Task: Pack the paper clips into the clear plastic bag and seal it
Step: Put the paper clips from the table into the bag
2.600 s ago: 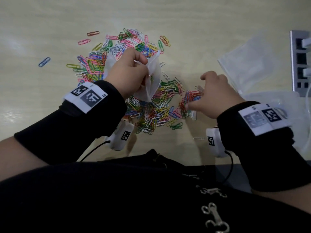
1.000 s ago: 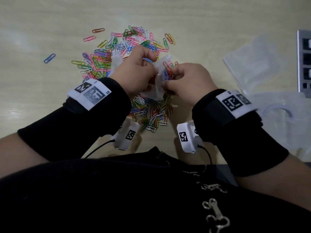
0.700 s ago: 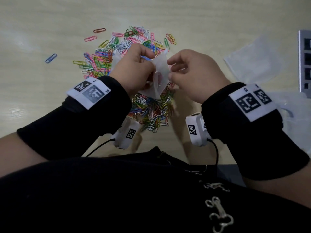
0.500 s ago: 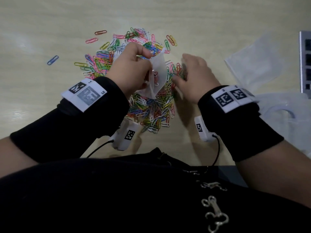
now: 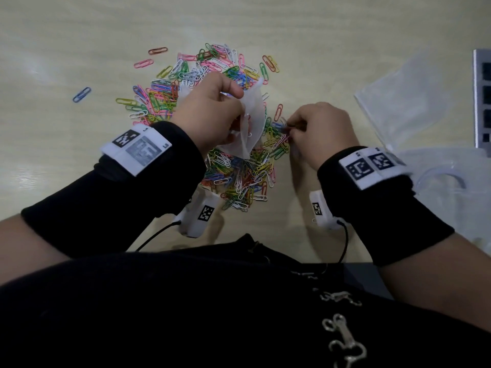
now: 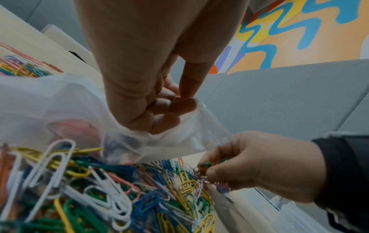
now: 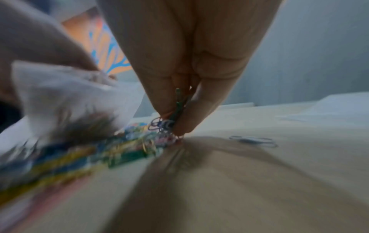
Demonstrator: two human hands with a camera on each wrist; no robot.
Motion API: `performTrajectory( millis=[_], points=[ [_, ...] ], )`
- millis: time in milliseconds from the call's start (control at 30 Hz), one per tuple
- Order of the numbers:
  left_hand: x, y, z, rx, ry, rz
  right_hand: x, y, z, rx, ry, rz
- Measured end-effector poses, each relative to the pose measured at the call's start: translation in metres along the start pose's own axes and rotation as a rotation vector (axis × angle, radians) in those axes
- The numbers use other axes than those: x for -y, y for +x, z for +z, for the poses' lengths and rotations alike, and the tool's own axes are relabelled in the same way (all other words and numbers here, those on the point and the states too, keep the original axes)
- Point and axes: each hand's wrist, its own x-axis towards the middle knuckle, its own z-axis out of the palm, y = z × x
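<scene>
Head view: my left hand [image 5: 212, 112] holds the clear plastic bag [image 5: 251, 123] just above the paper clips [image 5: 239, 168] heaped on the bench [image 5: 66, 35], fingers [image 6: 157, 110] curled round its rim, probably to keep the mouth open toward my right. My right hand [image 5: 318, 131] pinches a small bunch of clips [image 6: 205, 168] at the heap's right edge, just beside that mouth. Few clips show inside; most remain loose.
</scene>
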Motion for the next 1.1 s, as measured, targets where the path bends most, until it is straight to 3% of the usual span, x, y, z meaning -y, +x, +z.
performTrajectory(
  millis=[167,267,433,567,700,833,1100],
  points=[
    [-0.002,-0.003,0.001,0.045,0.012,0.004,0.011,-0.002,-0.02,-0.013,0.454,0.117],
    [-0.003,-0.004,0.002,0.049,0.015,0.012,0.024,-0.004,-0.027,0.03,0.645,0.085],
    [-0.003,-0.005,0.001,0.021,0.011,0.005,0.041,-0.005,-0.013,0.12,0.541,0.079],
    [-0.002,-0.008,0.001,0.022,-0.008,0.012,0.049,-0.005,-0.008,0.075,0.309,0.072],
    [-0.003,-0.009,0.0,-0.007,-0.031,-0.007,0.056,-0.005,-0.014,0.199,0.569,0.103],
    [-0.009,-0.01,-0.01,-0.112,-0.057,0.02,0.049,-0.006,-0.018,0.042,0.678,0.105],
    [-0.018,-0.02,-0.048,-0.384,-0.221,0.248,0.03,0.001,-0.006,0.049,0.263,0.083]
  ],
)
